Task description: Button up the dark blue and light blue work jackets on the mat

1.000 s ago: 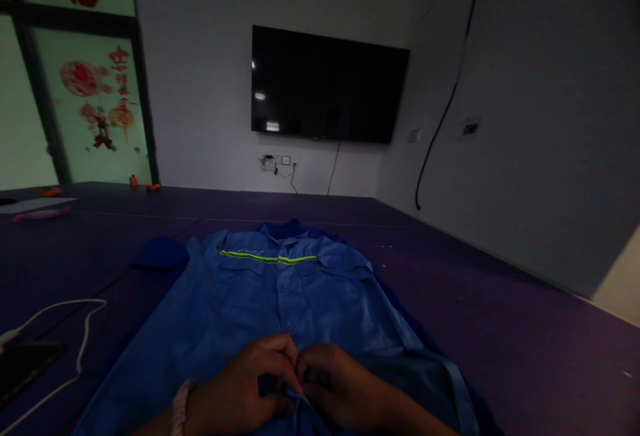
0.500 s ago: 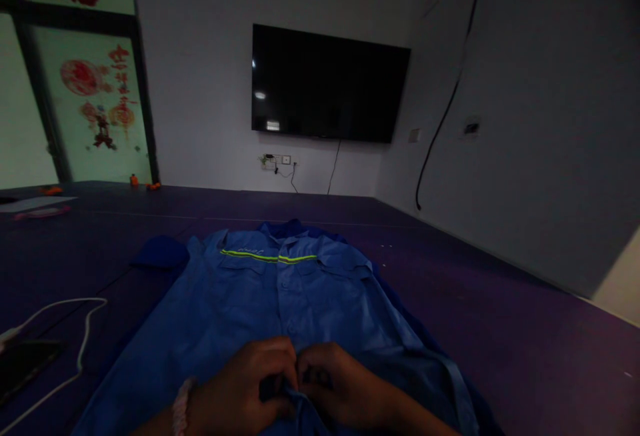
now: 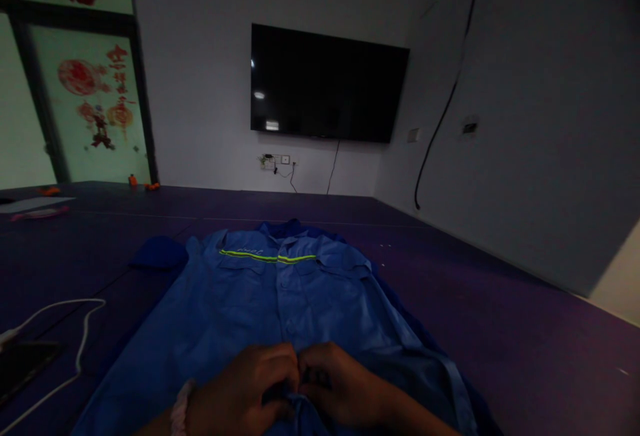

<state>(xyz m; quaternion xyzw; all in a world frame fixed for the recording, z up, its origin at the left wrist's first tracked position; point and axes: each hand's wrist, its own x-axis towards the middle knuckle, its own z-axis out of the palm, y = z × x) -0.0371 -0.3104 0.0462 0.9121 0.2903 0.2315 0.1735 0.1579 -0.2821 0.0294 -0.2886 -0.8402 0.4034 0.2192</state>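
Observation:
A blue work shirt (image 3: 260, 303) with a yellow reflective chest stripe (image 3: 267, 257) lies flat on the purple floor mat (image 3: 475, 303), collar pointing away from me. My left hand (image 3: 240, 393) and my right hand (image 3: 337, 386) meet at the shirt's front placket near its lower hem. Both hands have their fingers curled and pinch the fabric edges together at the middle. A light bracelet sits on my left wrist.
A white cable (image 3: 55, 329) and a dark phone (image 3: 23, 363) lie on the mat at the left. A dark blue folded cloth (image 3: 157, 253) sits beside the shirt's left shoulder. A black TV (image 3: 327, 84) hangs on the far wall; the right wall runs close by.
My hands have stayed at the placket and shifted only slightly, the fingers working the fabric. The shirt has not moved.

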